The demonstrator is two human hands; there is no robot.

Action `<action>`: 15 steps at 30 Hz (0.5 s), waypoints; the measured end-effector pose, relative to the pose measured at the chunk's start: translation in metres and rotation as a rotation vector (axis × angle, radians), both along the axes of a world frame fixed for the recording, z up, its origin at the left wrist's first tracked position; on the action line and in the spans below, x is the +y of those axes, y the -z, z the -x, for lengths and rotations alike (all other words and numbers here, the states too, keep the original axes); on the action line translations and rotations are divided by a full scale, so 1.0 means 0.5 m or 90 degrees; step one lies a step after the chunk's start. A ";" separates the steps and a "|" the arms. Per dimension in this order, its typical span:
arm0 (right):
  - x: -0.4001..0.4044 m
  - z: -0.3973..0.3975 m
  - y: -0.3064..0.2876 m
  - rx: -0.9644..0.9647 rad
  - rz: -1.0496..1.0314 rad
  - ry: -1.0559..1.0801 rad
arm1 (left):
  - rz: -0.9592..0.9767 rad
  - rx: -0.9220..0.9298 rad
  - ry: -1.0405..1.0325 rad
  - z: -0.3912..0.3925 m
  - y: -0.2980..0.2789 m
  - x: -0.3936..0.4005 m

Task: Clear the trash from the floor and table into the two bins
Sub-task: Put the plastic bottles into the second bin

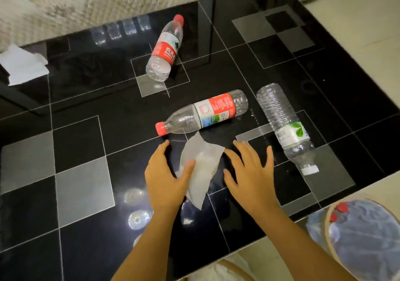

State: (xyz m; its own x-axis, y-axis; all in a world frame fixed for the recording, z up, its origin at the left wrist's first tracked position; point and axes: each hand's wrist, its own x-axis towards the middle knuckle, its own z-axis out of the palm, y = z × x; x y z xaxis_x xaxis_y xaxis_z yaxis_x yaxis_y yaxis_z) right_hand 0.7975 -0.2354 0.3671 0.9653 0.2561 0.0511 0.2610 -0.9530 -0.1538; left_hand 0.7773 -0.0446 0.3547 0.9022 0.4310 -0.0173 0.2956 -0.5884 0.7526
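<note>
On desk (pixel 82 194): tissue (pixel 202 168) between hands; left hand (pixel 166 179) thumb pinching its edge, right hand (pixel 251 172) fingers spread, empty.

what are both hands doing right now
Left hand: pinching the tissue.
Right hand: open, fingers spread, holding nothing.
</note>
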 end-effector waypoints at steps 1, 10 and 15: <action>-0.010 -0.006 -0.016 -0.034 0.017 0.039 | 0.053 -0.016 -0.048 -0.006 -0.005 0.002; -0.095 -0.061 -0.034 0.063 0.087 0.297 | 0.207 0.041 0.060 -0.152 -0.045 0.090; -0.088 -0.080 -0.036 0.047 0.039 0.263 | 0.139 0.077 0.176 -0.203 -0.075 0.114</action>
State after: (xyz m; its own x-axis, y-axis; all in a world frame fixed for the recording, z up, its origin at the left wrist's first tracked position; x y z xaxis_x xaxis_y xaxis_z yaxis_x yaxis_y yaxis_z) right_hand 0.8375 -0.2793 0.3851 0.9879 -0.1529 -0.0257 -0.1547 -0.9831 -0.0981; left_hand 0.8788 0.0122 0.3923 0.9698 0.1456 -0.1957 0.2424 -0.4880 0.8385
